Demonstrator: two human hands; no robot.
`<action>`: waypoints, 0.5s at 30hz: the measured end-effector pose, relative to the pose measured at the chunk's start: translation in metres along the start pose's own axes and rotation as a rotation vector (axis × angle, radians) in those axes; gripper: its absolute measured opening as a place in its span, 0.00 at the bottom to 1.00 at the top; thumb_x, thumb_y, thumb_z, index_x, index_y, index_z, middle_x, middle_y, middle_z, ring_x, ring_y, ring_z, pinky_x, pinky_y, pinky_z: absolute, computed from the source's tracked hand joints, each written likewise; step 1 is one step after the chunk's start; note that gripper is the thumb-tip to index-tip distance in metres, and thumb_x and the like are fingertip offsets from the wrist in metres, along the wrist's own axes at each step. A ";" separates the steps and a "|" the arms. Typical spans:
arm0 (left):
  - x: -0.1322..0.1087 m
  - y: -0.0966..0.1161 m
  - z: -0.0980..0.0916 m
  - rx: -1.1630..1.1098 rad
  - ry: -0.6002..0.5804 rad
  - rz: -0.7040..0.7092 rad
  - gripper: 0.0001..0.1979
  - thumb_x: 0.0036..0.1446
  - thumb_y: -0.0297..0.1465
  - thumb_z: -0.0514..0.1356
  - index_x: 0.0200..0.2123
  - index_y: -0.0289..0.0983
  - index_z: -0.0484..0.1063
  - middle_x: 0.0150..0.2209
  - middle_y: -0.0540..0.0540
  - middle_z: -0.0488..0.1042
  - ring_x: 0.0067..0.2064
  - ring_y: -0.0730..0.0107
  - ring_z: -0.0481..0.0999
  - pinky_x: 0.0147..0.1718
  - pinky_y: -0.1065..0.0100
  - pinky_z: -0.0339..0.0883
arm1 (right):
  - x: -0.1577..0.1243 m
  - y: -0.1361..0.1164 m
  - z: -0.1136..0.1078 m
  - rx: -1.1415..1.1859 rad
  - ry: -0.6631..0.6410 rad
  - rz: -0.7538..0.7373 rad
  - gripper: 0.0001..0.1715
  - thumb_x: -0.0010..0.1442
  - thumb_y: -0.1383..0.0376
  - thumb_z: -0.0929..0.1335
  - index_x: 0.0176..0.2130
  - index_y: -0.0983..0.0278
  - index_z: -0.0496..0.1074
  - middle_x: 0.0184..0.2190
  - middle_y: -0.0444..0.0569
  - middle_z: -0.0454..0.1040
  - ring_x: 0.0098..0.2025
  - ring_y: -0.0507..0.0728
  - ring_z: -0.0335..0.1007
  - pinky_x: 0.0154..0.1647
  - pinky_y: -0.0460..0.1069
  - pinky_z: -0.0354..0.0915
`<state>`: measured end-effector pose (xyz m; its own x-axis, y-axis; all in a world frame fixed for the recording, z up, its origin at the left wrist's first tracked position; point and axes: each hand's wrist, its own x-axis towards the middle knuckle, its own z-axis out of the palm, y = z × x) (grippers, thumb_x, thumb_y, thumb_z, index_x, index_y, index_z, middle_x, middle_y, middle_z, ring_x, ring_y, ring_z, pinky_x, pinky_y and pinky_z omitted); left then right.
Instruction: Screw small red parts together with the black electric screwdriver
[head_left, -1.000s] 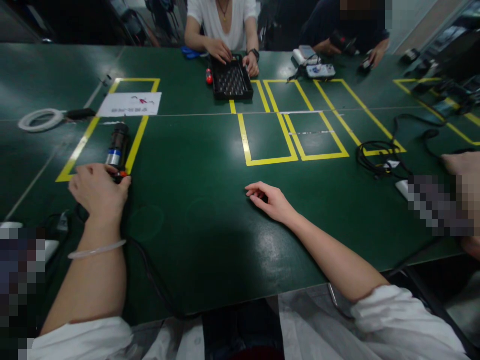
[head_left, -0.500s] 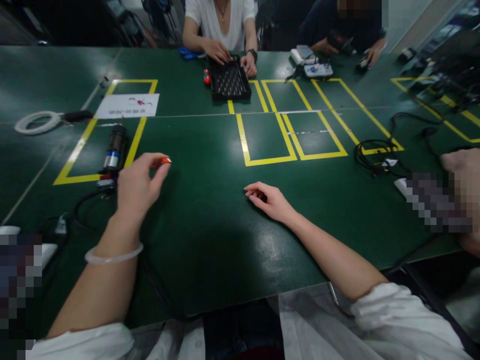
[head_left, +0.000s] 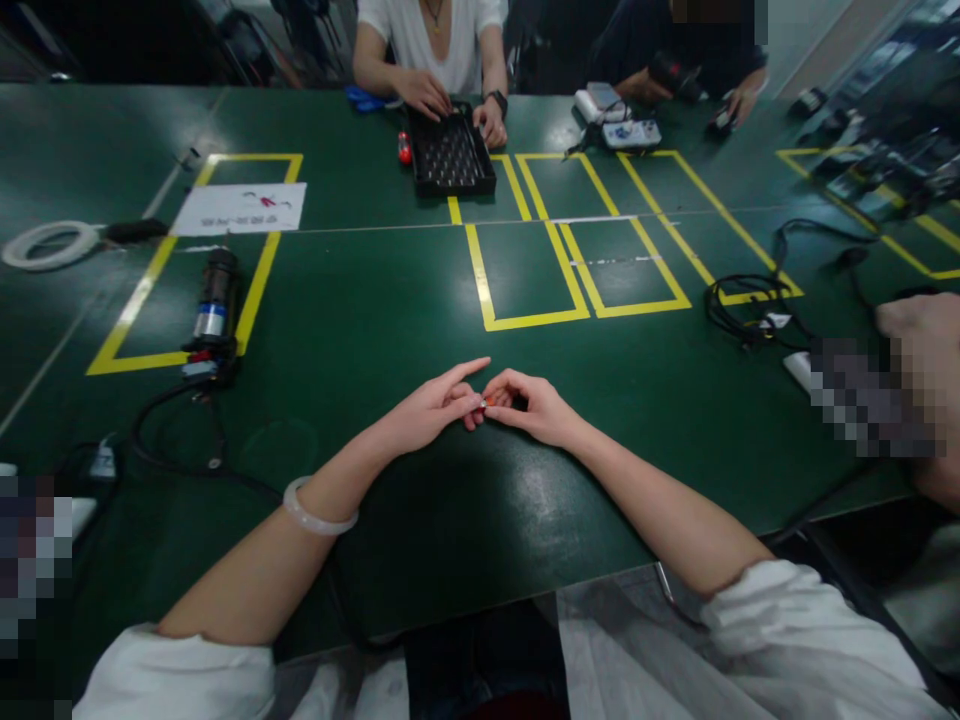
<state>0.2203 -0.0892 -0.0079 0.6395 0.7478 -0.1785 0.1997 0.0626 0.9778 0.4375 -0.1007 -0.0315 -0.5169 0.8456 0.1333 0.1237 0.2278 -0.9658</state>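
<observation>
My left hand [head_left: 431, 410], with a pale bracelet at its wrist, meets my right hand [head_left: 541, 408] over the green table. Between their fingertips is a small red-orange piece [head_left: 489, 402], mostly covered; its kind I cannot make out. The left thumb and curled fingers pinch it while the left index finger points out straight. My right thumb and index finger close on its other side.
A black cylindrical tool [head_left: 216, 300] with a cable stands left, by a white sheet [head_left: 240, 208] with small red pieces. A white ring coil [head_left: 49, 246] lies farther left. Across the table a person handles a black tray [head_left: 454, 183]. Coiled black cable [head_left: 739, 300] lies right.
My left hand has moved right, from beside the black tool to my right hand, bringing the small red-orange piece. My right hand has stayed nearly in place and now pinches at the piece.
</observation>
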 end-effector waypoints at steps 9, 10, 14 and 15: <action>0.003 -0.009 -0.005 -0.036 0.083 -0.022 0.20 0.64 0.44 0.56 0.47 0.32 0.70 0.34 0.44 0.75 0.35 0.69 0.76 0.37 0.65 0.71 | 0.001 0.000 0.000 0.038 0.095 0.058 0.16 0.61 0.54 0.72 0.40 0.64 0.71 0.31 0.44 0.73 0.31 0.51 0.68 0.35 0.47 0.66; 0.004 -0.009 -0.005 -0.029 0.078 -0.026 0.20 0.64 0.45 0.56 0.44 0.32 0.70 0.34 0.44 0.75 0.34 0.69 0.76 0.37 0.65 0.71 | 0.001 0.000 0.000 0.040 0.099 0.059 0.15 0.61 0.55 0.72 0.39 0.64 0.71 0.31 0.44 0.73 0.31 0.51 0.68 0.35 0.47 0.66; 0.003 -0.009 -0.004 -0.002 0.062 -0.037 0.21 0.64 0.46 0.55 0.40 0.32 0.71 0.34 0.44 0.75 0.35 0.68 0.75 0.39 0.64 0.70 | 0.001 0.001 0.001 0.057 0.104 0.056 0.16 0.60 0.55 0.72 0.40 0.63 0.70 0.31 0.44 0.73 0.31 0.51 0.68 0.34 0.47 0.66; 0.003 -0.008 -0.004 -0.001 0.061 -0.038 0.21 0.64 0.46 0.55 0.39 0.32 0.71 0.34 0.44 0.75 0.35 0.68 0.75 0.39 0.64 0.70 | 0.001 0.001 0.001 0.056 0.103 0.053 0.15 0.60 0.55 0.72 0.40 0.63 0.70 0.31 0.44 0.73 0.31 0.51 0.68 0.34 0.47 0.66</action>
<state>0.2173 -0.0845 -0.0159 0.5846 0.7840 -0.2087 0.2227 0.0923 0.9705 0.4366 -0.1002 -0.0323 -0.4212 0.9013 0.1012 0.0990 0.1566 -0.9827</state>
